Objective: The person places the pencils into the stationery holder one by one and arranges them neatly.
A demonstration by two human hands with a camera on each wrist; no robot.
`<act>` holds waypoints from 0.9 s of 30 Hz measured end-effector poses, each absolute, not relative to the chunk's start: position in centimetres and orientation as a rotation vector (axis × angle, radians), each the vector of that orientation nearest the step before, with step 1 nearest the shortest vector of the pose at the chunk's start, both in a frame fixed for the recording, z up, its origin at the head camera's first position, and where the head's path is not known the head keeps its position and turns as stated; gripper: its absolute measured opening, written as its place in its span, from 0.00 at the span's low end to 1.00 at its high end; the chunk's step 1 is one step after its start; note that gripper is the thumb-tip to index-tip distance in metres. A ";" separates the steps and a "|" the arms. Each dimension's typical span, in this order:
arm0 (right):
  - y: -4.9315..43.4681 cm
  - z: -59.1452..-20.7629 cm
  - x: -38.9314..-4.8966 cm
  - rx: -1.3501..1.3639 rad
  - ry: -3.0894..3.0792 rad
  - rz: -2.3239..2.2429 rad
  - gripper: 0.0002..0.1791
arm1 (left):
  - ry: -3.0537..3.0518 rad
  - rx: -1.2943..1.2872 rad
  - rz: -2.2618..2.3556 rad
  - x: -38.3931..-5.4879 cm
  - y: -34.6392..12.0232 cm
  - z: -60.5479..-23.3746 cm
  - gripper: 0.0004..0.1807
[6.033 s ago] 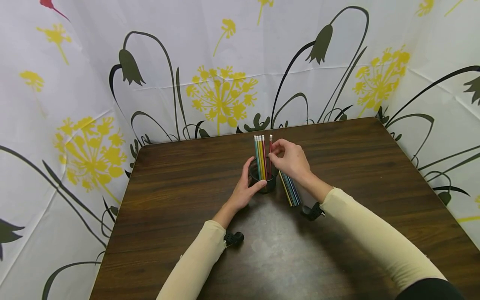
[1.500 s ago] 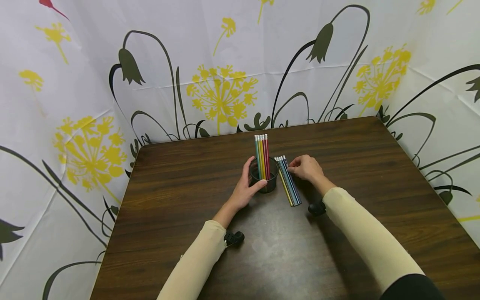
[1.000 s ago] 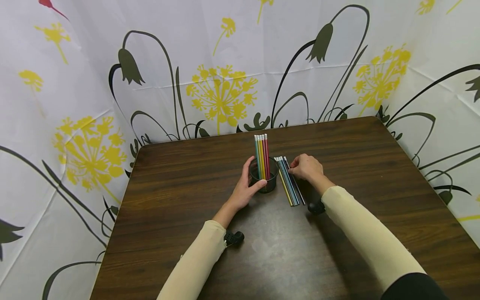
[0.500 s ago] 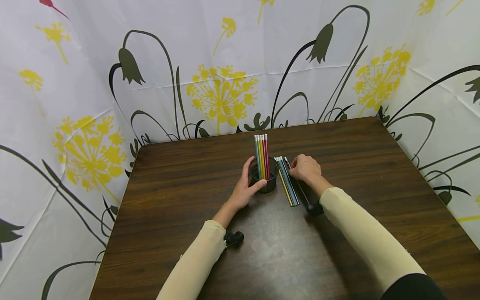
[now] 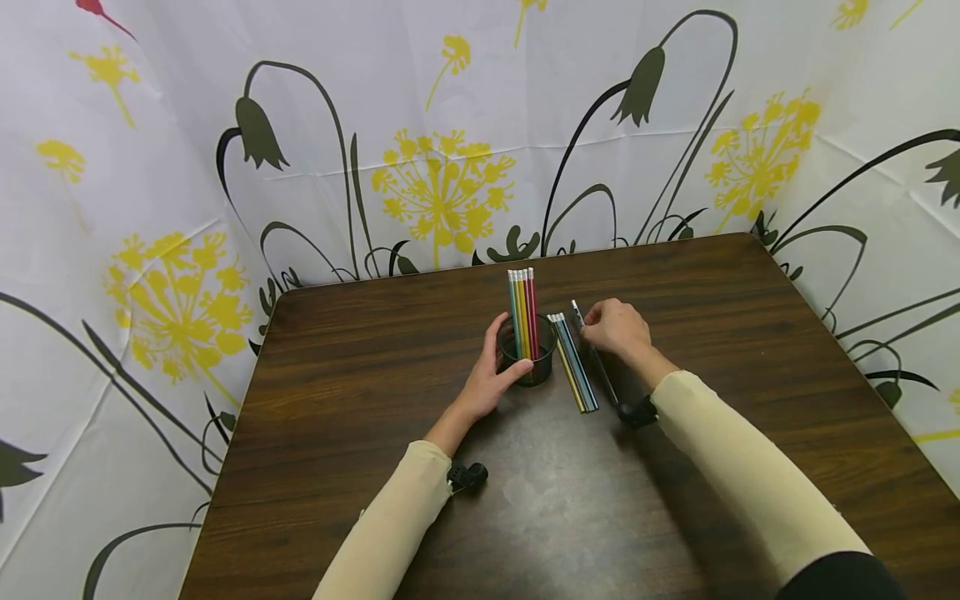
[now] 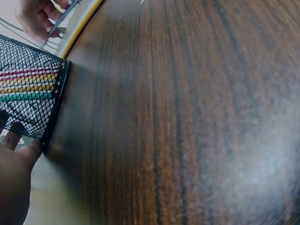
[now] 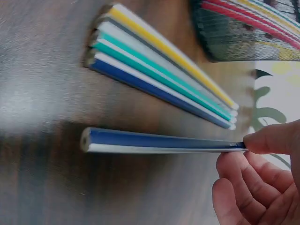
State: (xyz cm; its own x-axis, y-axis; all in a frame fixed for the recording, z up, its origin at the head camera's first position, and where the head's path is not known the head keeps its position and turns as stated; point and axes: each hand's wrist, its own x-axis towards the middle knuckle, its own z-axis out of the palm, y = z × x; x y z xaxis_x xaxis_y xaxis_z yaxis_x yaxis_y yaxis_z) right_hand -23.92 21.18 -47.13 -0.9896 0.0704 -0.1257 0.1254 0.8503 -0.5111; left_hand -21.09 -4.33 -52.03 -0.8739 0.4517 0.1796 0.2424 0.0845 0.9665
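Note:
A black mesh pencil cup [image 5: 538, 372] stands upright on the table, my left hand [image 5: 483, 385] curled round its left side and front. Several pencils [image 5: 522, 312] in teal, yellow and red stand in it, eraser ends up. Between thumb and index finger, my right hand [image 5: 617, 327] pinches a blue pencil [image 7: 159, 142] near its eraser end. In the right wrist view that pencil's far end is unsharpened and appears raised off the table. Left of it, a row of pencils [image 7: 159, 70] in yellow, grey, green and blue lies side by side, just right of the cup.
The dark wood-grain table [image 5: 360, 375] reaches back to a white curtain [image 5: 322, 208] printed with flowers. Black wrist cameras [image 5: 468, 477] sit below both hands, the right one close to the held pencil's lower end.
Six seconds ago my right hand held a red pencil at the cup; that pencil now stands inside. The hand has since drawn a blue pencil rightward from the row. The left hand stays put.

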 end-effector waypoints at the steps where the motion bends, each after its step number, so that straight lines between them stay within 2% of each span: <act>1: 21.2 -46.8 -23.9 0.164 2.920 -0.842 0.09 | 2.172 0.716 1.897 -21.0 -4.4 -51.8 0.45; 9: 21.5 -42.6 -23.9 0.188 2.844 -1.224 0.14 | 2.138 0.747 1.858 -20.1 -4.6 -49.0 0.45; 18: 20.8 -38.9 -23.8 0.117 2.682 -1.735 0.17 | 2.180 0.724 1.888 -21.1 -4.3 -51.9 0.45; 27: 18.8 -37.8 -23.0 -0.059 2.636 -1.949 0.18 | 2.190 0.707 1.900 -21.1 -4.3 -52.2 0.45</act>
State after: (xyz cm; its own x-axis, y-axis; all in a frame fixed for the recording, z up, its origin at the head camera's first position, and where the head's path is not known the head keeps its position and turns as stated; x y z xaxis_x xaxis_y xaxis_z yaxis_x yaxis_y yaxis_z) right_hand -23.03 18.84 -37.82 -0.9899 0.0524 0.1315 -0.1104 0.2961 -0.9487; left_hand -21.13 -4.28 -52.20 -0.8761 0.4454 0.1848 0.2460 0.0831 0.9657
